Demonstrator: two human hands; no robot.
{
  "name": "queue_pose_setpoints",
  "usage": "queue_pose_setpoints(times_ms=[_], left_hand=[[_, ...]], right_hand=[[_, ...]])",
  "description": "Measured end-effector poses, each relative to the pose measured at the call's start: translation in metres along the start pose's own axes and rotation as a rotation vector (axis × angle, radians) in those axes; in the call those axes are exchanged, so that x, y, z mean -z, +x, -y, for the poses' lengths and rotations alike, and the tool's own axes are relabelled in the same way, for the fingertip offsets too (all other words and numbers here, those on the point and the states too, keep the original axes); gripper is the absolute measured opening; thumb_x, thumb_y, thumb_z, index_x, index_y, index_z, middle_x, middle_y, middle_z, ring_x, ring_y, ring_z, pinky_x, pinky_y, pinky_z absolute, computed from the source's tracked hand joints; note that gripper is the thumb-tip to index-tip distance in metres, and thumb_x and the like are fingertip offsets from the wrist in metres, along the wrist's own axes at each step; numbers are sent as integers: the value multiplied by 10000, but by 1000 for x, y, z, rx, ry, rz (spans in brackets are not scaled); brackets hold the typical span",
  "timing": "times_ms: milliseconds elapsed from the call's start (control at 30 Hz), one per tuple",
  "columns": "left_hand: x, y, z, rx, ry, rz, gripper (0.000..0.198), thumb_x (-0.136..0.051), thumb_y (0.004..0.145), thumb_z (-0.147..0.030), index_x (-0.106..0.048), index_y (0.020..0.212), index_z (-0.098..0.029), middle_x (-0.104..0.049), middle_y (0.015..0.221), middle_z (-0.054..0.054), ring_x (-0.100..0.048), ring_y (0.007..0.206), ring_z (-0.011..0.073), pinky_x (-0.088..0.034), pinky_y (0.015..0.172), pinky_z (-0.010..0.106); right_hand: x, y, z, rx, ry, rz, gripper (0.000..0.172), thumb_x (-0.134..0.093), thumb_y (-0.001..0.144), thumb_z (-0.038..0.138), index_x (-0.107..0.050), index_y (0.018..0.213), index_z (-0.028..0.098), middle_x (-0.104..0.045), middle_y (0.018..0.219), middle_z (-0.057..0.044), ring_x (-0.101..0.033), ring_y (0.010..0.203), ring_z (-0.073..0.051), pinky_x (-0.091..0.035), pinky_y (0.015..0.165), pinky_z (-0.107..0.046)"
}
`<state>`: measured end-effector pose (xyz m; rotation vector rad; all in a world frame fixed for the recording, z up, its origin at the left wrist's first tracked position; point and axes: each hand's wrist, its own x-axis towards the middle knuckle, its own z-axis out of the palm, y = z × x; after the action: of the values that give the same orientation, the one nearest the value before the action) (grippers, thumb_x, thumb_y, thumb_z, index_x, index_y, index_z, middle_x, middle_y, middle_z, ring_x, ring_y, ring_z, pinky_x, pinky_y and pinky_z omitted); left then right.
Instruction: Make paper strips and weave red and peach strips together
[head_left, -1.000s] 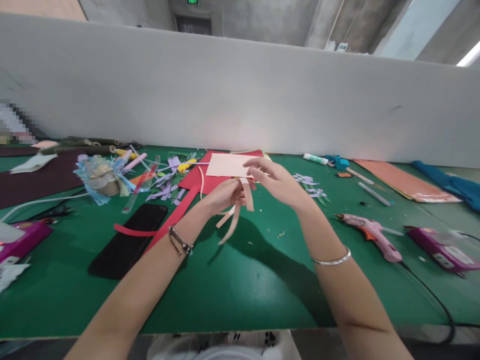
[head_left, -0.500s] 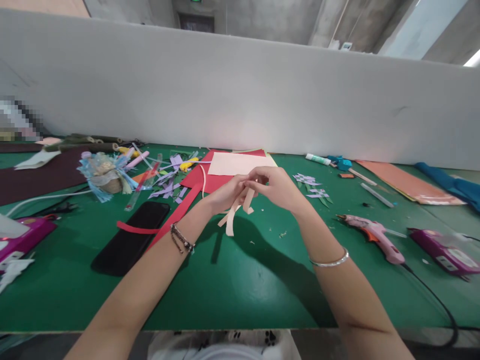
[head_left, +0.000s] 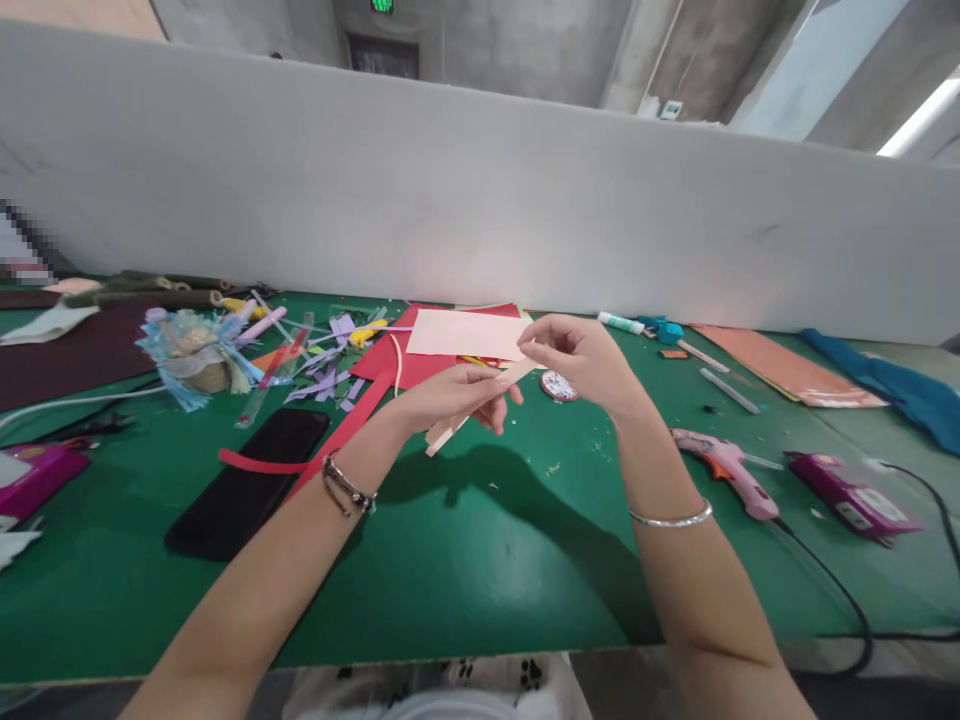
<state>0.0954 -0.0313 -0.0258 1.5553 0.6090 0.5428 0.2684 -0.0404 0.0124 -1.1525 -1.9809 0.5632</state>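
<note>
A pale peach paper strip [head_left: 448,429] runs at a slant between my hands, above the green table. Its lower end sticks out beneath my left hand [head_left: 466,393], whose fingers close on its middle. The thumb and fingertips of my right hand [head_left: 574,352] pinch the upper end. Behind the hands lies a pale pink paper sheet [head_left: 465,333] on top of red paper [head_left: 382,358]. A small round patterned disc [head_left: 559,386] rests on the table beside my right fingers.
To the left are a black phone [head_left: 247,480] with a red strip across it, purple paper scraps [head_left: 326,385] and a blue-fringed bundle [head_left: 199,350]. A pink glue gun [head_left: 727,470], a purple device [head_left: 851,495] and a glue stick [head_left: 621,322] lie right. A white partition [head_left: 480,190] stands behind.
The strip, bent with dangling ends before, is now drawn out straighter between my hands. My right hand has moved right, away from the left, and the round disc has come into view.
</note>
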Motion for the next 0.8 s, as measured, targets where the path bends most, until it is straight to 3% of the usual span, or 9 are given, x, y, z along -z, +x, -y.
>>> queue_pose_setpoints(times_ms=[133,200,367,567,700,800], left_hand=[[2,-14,-6,104,91,93,211,-444,805,-352,-540,855,-171,-424,532,-59,-417,418,52,-311,430,184],[4,-22,-6,173,169,126,214,-471,790,-367,-537,844,-171,-397,550,-64,-360,391,36,-273,400,176],[2,-39,8,232,307,207,273,-437,799,-430,-500,783,-165,-409,550,-60,-367,404,40,-297,427,171],[-13,-59,31,281,336,138,333,-391,797,-475,-466,729,-157,-395,476,-79,-379,360,46,-302,417,165],[-26,-64,38,354,334,66,345,-403,770,-481,-432,639,-163,-412,444,-76,-389,325,54,-308,379,166],[-33,-62,42,341,348,38,339,-403,766,-448,-429,586,-162,-424,420,-66,-422,333,65,-328,374,164]], right_hand=[[9,-14,-3,-37,-58,321,167,-519,739,254,-611,829,148,-417,527,57,-328,477,-55,-245,458,-210],[10,-22,-5,-55,-98,418,188,-507,749,272,-623,838,153,-465,561,40,-349,500,-63,-256,467,-211],[3,-44,-10,-116,-149,428,186,-497,758,284,-615,734,143,-553,633,0,-429,563,-84,-311,512,-213],[-7,-63,-18,-103,-226,450,217,-470,790,305,-572,683,146,-555,632,-10,-473,584,-103,-361,564,-224],[-24,-72,-11,-5,-341,518,173,-473,793,284,-570,859,157,-600,842,-64,-534,776,-156,-388,736,-301],[-43,-75,-4,70,-374,545,282,-509,777,304,-515,1037,193,-600,983,-76,-536,910,-185,-275,918,-411]])
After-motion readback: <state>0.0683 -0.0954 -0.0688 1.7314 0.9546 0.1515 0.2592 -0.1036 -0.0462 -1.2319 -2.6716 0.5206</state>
